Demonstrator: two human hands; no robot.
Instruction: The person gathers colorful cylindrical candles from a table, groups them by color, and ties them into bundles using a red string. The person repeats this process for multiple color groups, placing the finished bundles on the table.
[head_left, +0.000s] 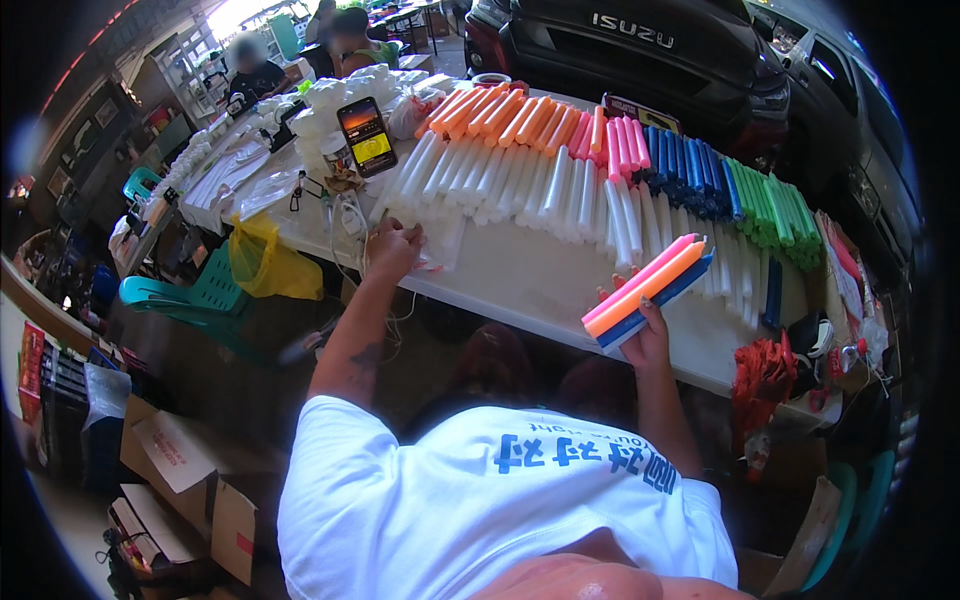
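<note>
My right hand [645, 335] holds a bundle of pink, orange and blue candles [648, 285], tilted above the white table [515, 295]. My left hand [398, 245] is closed at the left end of the rows of white candles [500, 190], beside a clear plastic bag [438, 258]; what its fingers grip is too small to make out. Behind the white ones lie rows of orange [480, 112], pink [625, 145], blue [685, 170] and green candles [775, 205].
A phone [368, 137] stands left of the candles. A yellow bag [262, 255] hangs at the table's left, by a teal chair [195, 295]. Cardboard boxes [180, 450] sit lower left, red material [760, 385] at right. A dark vehicle [620, 70] is behind; people [255, 75] are at back left.
</note>
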